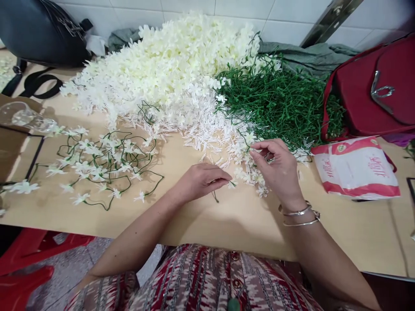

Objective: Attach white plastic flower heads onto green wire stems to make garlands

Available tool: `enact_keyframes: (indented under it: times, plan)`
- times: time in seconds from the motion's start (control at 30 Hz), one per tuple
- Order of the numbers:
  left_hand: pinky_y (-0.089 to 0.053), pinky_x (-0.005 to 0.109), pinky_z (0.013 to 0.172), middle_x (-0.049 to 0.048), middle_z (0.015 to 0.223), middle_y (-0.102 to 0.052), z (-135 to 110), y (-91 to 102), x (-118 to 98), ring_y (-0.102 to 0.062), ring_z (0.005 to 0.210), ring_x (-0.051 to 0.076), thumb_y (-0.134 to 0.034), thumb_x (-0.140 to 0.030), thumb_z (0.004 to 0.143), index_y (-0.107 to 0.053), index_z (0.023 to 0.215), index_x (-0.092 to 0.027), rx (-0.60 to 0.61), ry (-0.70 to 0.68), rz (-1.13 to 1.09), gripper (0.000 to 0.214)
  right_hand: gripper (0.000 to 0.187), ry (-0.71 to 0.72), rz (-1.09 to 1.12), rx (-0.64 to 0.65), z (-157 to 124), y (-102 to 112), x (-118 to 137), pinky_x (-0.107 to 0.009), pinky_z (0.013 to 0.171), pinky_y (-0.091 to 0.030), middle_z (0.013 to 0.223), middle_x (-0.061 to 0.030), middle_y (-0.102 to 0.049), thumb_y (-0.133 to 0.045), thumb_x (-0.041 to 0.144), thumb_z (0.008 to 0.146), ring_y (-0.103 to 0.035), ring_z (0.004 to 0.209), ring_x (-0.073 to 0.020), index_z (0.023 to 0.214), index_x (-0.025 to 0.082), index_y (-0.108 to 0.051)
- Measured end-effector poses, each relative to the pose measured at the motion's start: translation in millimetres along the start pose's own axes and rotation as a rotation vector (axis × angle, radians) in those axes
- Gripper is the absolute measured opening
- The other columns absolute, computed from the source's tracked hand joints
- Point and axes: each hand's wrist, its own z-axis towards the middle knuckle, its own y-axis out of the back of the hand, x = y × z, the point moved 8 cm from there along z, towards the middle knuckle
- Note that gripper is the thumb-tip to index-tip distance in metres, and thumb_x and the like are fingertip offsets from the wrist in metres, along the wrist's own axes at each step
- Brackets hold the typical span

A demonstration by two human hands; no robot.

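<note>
My left hand (pixel 205 180) is closed in a pinch on a thin green plastic flower stem (pixel 216 197). A small green and white tip (pixel 232 184) pokes out past its fingertips, and the stem's other end hangs below the hand. To the right, my right hand (pixel 276 170) pinches with thumb and forefinger at a white artificial flower (pixel 249 138) on the near edge of the pile. Loose white flower heads (pixel 254 178) lie beneath that hand. On the left side of the table, several white flowers on green stems (pixel 100 162) lie in a loose heap.
A large mound of white petals (pixel 175 56) and white stamen pieces (pixel 207 129) covers the back. Green stems (pixel 275 95) are heaped beside it. A red bag (pixel 369 86), tissue pack (pixel 358 168), black bag (pixel 42 34) and clear plastic cup (pixel 22 116) flank the piles.
</note>
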Motion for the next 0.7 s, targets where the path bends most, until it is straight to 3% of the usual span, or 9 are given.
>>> enact_keyframes:
  times: [0.1,0.2,0.33,0.4,0.57,0.7]
  plan:
    - [-0.059,0.028,0.088,0.0063,0.096,-0.082,1,-6.4,-6,-0.078,0.09,0.016,-0.07,-0.031,0.1,-0.078,0.101,-0.02,0.082,-0.097,0.016,0.013,0.015,0.072,-0.154,0.047,11,-17,-5,-0.044,0.088,-0.054,0.099,-0.0076,-0.067,-0.071,0.029,0.092,-0.063,0.089,-0.0245,0.104,0.022,-0.077]
    - [-0.06,0.03,0.09,0.0099,0.103,-0.08,3,-0.7,-6,-0.077,0.097,0.019,-0.077,-0.036,0.095,-0.077,0.105,-0.018,-0.018,-0.107,-0.002,0.021,0.007,0.116,-0.264,0.054,15,-33,-5,-0.05,0.096,-0.051,0.1,-0.0098,-0.066,-0.073,0.026,0.091,-0.062,0.099,-0.0295,0.096,0.023,-0.077]
    - [-0.06,0.026,0.083,0.0111,0.109,-0.078,2,19.2,7,-0.075,0.093,0.015,-0.068,-0.028,0.101,-0.072,0.121,-0.018,-0.31,0.04,0.036,0.022,0.007,0.136,-0.136,-0.035,12,-25,8,-0.049,0.095,-0.05,0.097,-0.0075,-0.069,-0.07,0.025,0.094,-0.064,0.097,-0.0273,0.088,0.023,-0.074]
    - [-0.059,0.023,0.075,0.0106,0.113,-0.078,1,24.6,13,-0.073,0.085,0.012,-0.067,-0.029,0.102,-0.069,0.127,-0.019,-0.403,0.111,0.044,0.027,0.008,0.136,-0.021,-0.018,8,-23,19,-0.044,0.089,-0.051,0.091,-0.0045,-0.072,-0.072,0.026,0.094,-0.065,0.091,-0.0242,0.086,0.024,-0.074]
    - [-0.058,0.022,0.074,0.0069,0.1,-0.081,1,23.5,15,-0.074,0.084,0.012,-0.067,-0.034,0.102,-0.075,0.116,-0.018,-0.434,0.156,-0.003,0.023,0.008,0.095,0.212,0.158,-5,-38,39,-0.034,0.076,-0.053,0.085,0.0004,-0.075,-0.071,0.025,0.093,-0.066,0.08,-0.0187,0.087,0.025,-0.074]
    - [-0.057,0.021,0.076,0.0048,0.093,-0.081,-8,29.4,32,-0.073,0.08,0.011,-0.069,-0.037,0.1,-0.079,0.105,-0.018,-0.551,0.315,-0.153,0.021,0.012,0.172,0.065,0.158,-4,-40,33,-0.038,0.083,-0.054,0.096,-0.0035,-0.076,-0.066,0.022,0.098,-0.067,0.087,-0.0209,0.103,0.024,-0.077]
